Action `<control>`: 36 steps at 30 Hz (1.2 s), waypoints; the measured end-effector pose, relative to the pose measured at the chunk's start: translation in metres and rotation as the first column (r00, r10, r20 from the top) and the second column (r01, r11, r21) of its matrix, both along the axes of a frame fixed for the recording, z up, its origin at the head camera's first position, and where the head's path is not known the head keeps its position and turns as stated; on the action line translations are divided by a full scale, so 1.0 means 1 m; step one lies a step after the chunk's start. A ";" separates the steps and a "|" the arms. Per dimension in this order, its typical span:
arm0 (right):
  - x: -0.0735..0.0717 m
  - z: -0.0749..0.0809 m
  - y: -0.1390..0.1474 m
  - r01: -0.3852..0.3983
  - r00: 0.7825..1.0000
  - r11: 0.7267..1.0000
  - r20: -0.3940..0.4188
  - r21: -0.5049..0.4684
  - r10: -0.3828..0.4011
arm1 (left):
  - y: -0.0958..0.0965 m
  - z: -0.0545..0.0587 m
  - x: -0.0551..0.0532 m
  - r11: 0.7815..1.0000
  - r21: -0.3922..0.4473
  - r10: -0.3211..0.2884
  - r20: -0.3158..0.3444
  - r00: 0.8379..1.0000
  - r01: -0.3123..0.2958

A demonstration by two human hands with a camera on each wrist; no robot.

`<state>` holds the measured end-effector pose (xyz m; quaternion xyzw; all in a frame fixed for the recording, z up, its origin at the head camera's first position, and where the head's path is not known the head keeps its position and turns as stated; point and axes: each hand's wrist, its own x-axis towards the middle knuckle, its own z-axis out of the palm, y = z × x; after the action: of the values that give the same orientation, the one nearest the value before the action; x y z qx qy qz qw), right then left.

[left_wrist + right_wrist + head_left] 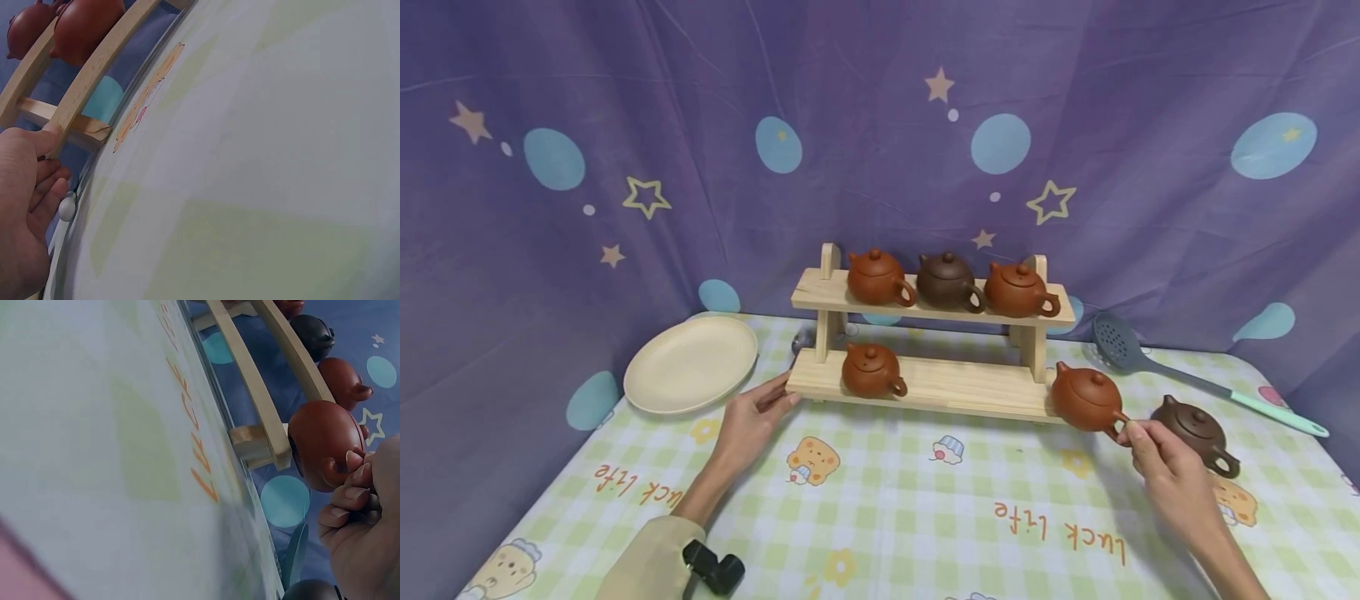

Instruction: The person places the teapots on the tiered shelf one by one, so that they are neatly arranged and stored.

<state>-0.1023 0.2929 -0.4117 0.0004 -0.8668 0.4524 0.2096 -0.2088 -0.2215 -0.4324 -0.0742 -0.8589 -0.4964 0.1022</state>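
Note:
By its handle, my right hand (pixel 1172 479) pinches a reddish-brown teapot (pixel 1086 400), held at the right end of the lower shelf of a two-tier wooden rack (pixel 962 385). The right wrist view shows fingers curled at that handle. My left hand (pixel 751 421) grips the left end of the lower shelf, thumb on top and fingers beneath in the left wrist view. Another reddish-brown teapot (pixel 870 371) sits toward the left on this shelf. Along the upper shelf stand a reddish-brown teapot (pixel 876 278), a dark brown teapot (pixel 946 282) and a second reddish-brown one (pixel 1018 290).
A dark brown teapot (pixel 1193 429) stands on the checked tablecloth (pixel 925 517) just beyond my right hand. Behind it lies a slotted skimmer (pixel 1187 379) with a mint handle. At left is a cream oval plate (pixel 692 364). A purple curtain (pixel 880 125) hangs behind the rack.

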 end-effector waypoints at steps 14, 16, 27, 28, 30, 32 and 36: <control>-0.011 0.001 -0.018 -0.072 0.997 0.997 -0.003 -0.012 0.072 | 0.000 0.000 0.000 1.000 0.002 -0.005 0.000 1.000 0.005; -0.013 0.000 -0.021 -0.078 0.997 0.997 -0.004 -0.008 0.078 | 0.000 0.000 0.000 1.000 0.002 -0.007 0.001 1.000 0.007; -0.021 -0.002 -0.041 -0.129 0.992 0.990 -0.006 -0.056 0.129 | 0.000 0.000 0.000 1.000 -0.001 -0.005 -0.003 1.000 0.005; -0.022 -0.002 -0.042 -0.132 0.991 0.989 -0.003 -0.061 0.132 | 0.000 0.000 0.000 1.000 -0.001 -0.005 -0.003 1.000 0.005; -0.022 -0.001 -0.046 -0.137 0.990 0.988 -0.006 -0.068 0.137 | -0.001 -0.001 0.000 1.000 -0.001 -0.002 -0.002 1.000 0.002; -0.023 -0.001 -0.049 -0.141 0.990 0.987 -0.012 -0.073 0.140 | 0.000 0.000 0.000 1.000 0.000 -0.001 -0.001 1.000 0.001; -0.025 0.000 -0.056 -0.153 0.988 0.985 -0.022 -0.082 0.152 | 0.000 0.001 0.000 1.000 0.002 0.002 0.004 1.000 -0.002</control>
<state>-0.1278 0.2373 -0.4122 0.0616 -0.8428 0.5031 0.1811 -0.2092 -0.2214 -0.4317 -0.0720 -0.8587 -0.4972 0.1011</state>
